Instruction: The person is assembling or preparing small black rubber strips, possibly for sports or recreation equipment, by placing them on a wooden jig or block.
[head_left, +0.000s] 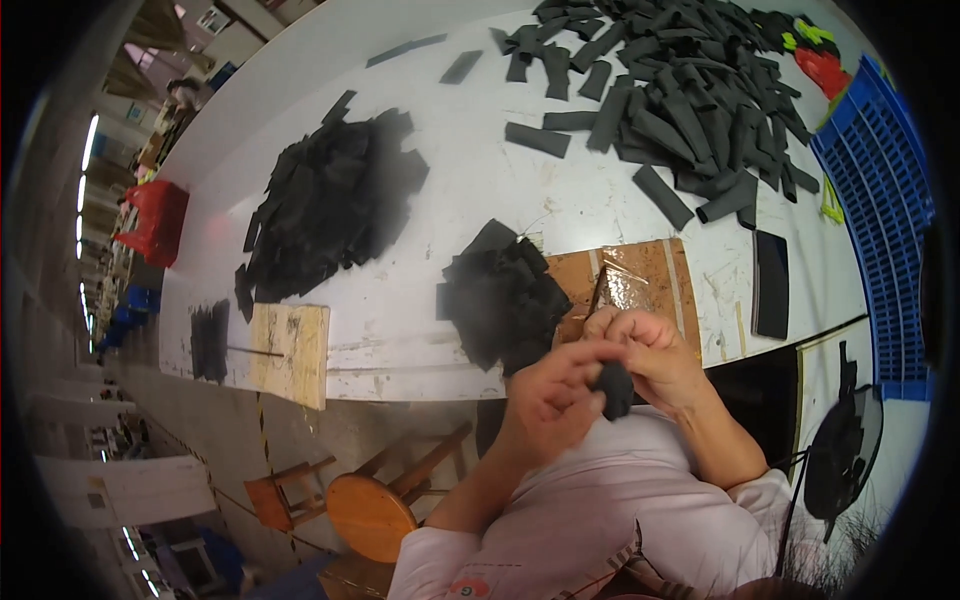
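Observation:
Both my hands meet in front of my body at the near edge of the white table. My left hand (553, 398) is closed on a small dark grey piece of soft sheet material (614, 389), curled between its fingers. Pressed against it, my right hand (652, 352) has its fingers pinched together; what they hold is hidden. A thin dark stick (600, 289) rises just beyond the right fingers, over a brown board (668, 285) with a shiny, wet-looking patch. Left of the board lies a pile of flat dark pieces (505, 295).
A larger pile of flat pieces (330, 195) lies farther left, and a heap of dark tubes (690, 110) at the far right. A phone-like black slab (770, 285) lies near a blue crate (880, 220). A wooden board (300, 350) overhangs the table edge; a round stool (370, 515) stands below.

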